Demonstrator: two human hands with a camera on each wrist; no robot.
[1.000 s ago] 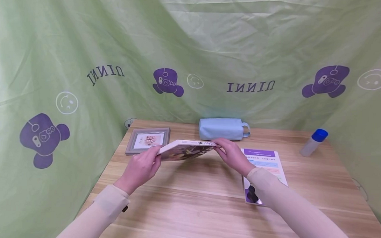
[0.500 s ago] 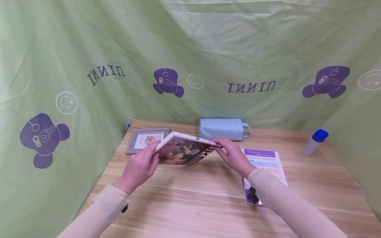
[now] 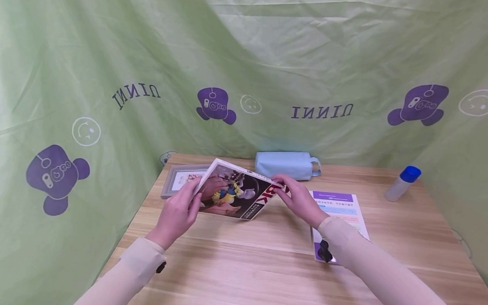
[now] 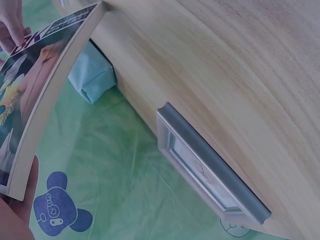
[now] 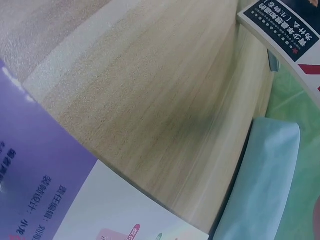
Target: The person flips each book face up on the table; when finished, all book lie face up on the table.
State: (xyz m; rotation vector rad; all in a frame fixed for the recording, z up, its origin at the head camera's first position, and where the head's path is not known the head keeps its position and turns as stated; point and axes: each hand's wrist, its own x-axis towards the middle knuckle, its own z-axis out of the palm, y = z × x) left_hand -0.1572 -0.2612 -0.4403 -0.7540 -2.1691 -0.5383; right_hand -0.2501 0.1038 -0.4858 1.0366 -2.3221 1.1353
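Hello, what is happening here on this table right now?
A person holds a book with both hands above a wooden table. The left hand grips its left edge and the right hand pinches its right corner, with the cover tilted up toward the person. Behind it lie a grey picture frame and a light blue pouch. A purple leaflet and a blue-capped bottle sit to the right.

Light wooden table (image 3: 264, 261) carrying: grey picture frame (image 3: 177, 179) lying flat at far left, pale blue pouch (image 3: 285, 164) at far edge, purple-and-white leaflet (image 3: 340, 209) right of centre, blue-capped bottle (image 3: 402, 182) standing far right.
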